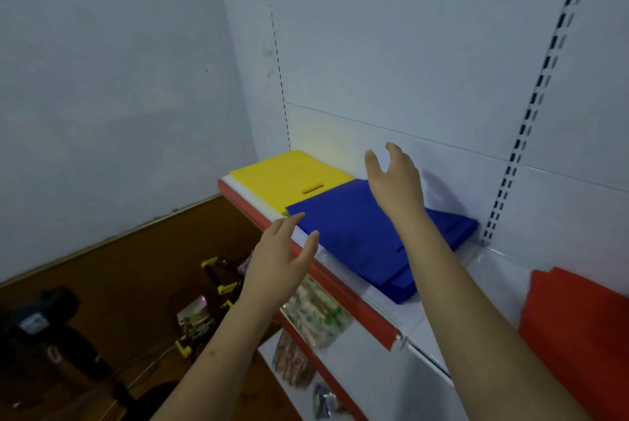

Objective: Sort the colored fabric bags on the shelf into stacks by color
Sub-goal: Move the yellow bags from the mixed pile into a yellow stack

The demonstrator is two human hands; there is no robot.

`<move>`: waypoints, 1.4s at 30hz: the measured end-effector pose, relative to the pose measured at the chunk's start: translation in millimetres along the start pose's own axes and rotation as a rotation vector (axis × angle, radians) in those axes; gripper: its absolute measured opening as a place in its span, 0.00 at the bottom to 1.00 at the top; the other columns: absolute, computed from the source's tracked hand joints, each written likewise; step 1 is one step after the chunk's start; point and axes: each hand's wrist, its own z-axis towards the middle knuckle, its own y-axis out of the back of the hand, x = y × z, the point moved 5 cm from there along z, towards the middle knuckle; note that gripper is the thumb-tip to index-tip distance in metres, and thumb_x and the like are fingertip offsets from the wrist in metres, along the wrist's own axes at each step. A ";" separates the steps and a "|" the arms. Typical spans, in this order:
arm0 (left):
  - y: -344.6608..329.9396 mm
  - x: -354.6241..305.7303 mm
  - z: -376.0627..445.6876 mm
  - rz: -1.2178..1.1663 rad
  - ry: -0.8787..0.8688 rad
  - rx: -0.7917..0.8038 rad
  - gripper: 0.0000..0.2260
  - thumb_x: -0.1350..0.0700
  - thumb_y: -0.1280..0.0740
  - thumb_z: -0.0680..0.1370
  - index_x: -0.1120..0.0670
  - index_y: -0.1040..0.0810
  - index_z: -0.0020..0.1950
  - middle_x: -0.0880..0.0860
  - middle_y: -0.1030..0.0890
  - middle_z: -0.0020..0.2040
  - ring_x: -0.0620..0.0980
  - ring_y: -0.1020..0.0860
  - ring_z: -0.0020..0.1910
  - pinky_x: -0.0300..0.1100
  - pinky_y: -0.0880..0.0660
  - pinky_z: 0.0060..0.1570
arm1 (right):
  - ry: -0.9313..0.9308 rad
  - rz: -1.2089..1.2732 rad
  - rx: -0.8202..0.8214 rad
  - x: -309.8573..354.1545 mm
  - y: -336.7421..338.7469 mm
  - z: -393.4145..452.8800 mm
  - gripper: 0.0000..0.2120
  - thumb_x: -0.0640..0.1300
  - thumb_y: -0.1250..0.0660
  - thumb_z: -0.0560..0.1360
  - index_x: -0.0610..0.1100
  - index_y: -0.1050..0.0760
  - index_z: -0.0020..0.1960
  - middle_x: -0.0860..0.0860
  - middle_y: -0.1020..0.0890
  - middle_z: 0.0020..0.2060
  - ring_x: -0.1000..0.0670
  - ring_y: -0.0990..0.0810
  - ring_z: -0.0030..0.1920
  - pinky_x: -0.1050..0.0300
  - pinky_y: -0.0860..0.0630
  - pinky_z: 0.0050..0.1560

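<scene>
A yellow fabric bag stack point(289, 179) lies flat at the far left end of the white shelf point(422, 315). Beside it, nearer to me, lies a blue bag stack point(357, 233), its top bag slightly askew. A red bag stack point(575, 328) sits at the right on the adjoining shelf section. My left hand point(279, 264) hovers with fingers spread just off the shelf's front edge, near the blue stack's left corner, holding nothing. My right hand point(394, 179) is raised above the back of the blue stack, fingers loosely spread and empty.
The shelf has a red front lip point(343, 284) and a slotted upright point(510, 162) at the back right. Packaged goods point(316, 315) fill the shelf below. On the brown floor to the left stand a yellow-framed device point(204, 305) and dark equipment point(41, 322).
</scene>
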 end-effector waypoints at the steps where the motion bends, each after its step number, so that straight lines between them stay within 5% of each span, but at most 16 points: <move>1: 2.8 13.8 14.2 -0.010 -0.008 0.001 0.25 0.38 0.42 0.81 0.46 0.34 0.76 0.45 0.31 0.73 0.44 0.34 0.72 0.48 0.32 0.69 | -0.007 -0.015 -0.004 0.8 -14.9 10.4 0.30 0.60 0.44 0.81 0.44 0.40 0.77 0.45 0.34 0.75 0.43 0.36 0.74 0.44 0.35 0.71; 8: 7.1 127.2 125.3 -0.067 -0.057 0.041 0.24 0.40 0.41 0.81 0.46 0.34 0.75 0.46 0.31 0.72 0.45 0.32 0.69 0.39 0.34 0.60 | -0.107 -0.117 -0.063 -14.1 -117.6 77.1 0.31 0.60 0.44 0.81 0.44 0.39 0.77 0.44 0.34 0.74 0.42 0.36 0.73 0.43 0.36 0.72; 15: 8.0 236.1 255.1 0.000 -0.057 0.072 0.24 0.42 0.39 0.81 0.54 0.29 0.72 0.54 0.28 0.70 0.56 0.27 0.64 0.56 0.27 0.60 | -0.298 -0.378 -0.014 -41.8 -207.4 125.3 0.34 0.61 0.44 0.81 0.39 0.42 0.77 0.39 0.33 0.72 0.39 0.34 0.71 0.42 0.33 0.68; 21: -22.3 303.4 333.3 0.214 0.043 0.096 0.27 0.42 0.39 0.80 0.57 0.31 0.73 0.59 0.33 0.75 0.59 0.38 0.75 0.60 0.37 0.68 | -0.468 -0.602 0.104 -80.6 -248.6 138.0 0.35 0.63 0.47 0.81 0.39 0.42 0.77 0.40 0.34 0.74 0.38 0.34 0.71 0.44 0.34 0.68; 25: -38.5 319.0 342.5 0.285 0.016 0.099 0.26 0.41 0.40 0.80 0.57 0.28 0.72 0.56 0.32 0.75 0.56 0.37 0.75 0.57 0.40 0.69 | -0.386 -0.771 0.065 -94.8 -262.1 135.2 0.35 0.61 0.49 0.82 0.37 0.46 0.79 0.41 0.38 0.76 0.43 0.37 0.74 0.47 0.47 0.77; 33: -44.9 319.3 343.6 0.307 -0.008 0.078 0.17 0.45 0.39 0.81 0.49 0.21 0.67 0.56 0.32 0.76 0.58 0.43 0.78 0.59 0.47 0.73 | -0.176 -0.784 0.007 -91.8 -265.4 135.9 0.22 0.53 0.44 0.84 0.42 0.30 0.73 0.43 0.28 0.71 0.44 0.27 0.68 0.49 0.36 0.70; 38: -48.1 314.1 347.0 0.336 -0.134 0.035 0.13 0.50 0.36 0.81 0.52 0.17 0.61 0.58 0.30 0.74 0.60 0.44 0.78 0.59 0.58 0.76 | -0.162 -0.875 0.125 -84.2 -268.4 138.7 0.19 0.50 0.48 0.85 0.48 0.29 0.72 0.47 0.28 0.71 0.48 0.30 0.71 0.51 0.48 0.75; 42: -24.9 309.6 343.8 -0.093 -0.143 0.123 0.16 0.52 0.39 0.84 0.56 0.23 0.69 0.56 0.33 0.76 0.55 0.41 0.78 0.57 0.46 0.77 | -0.290 -0.476 0.079 -52.2 -245.9 149.4 0.18 0.52 0.43 0.84 0.46 0.25 0.68 0.43 0.21 0.61 0.44 0.26 0.64 0.49 0.33 0.68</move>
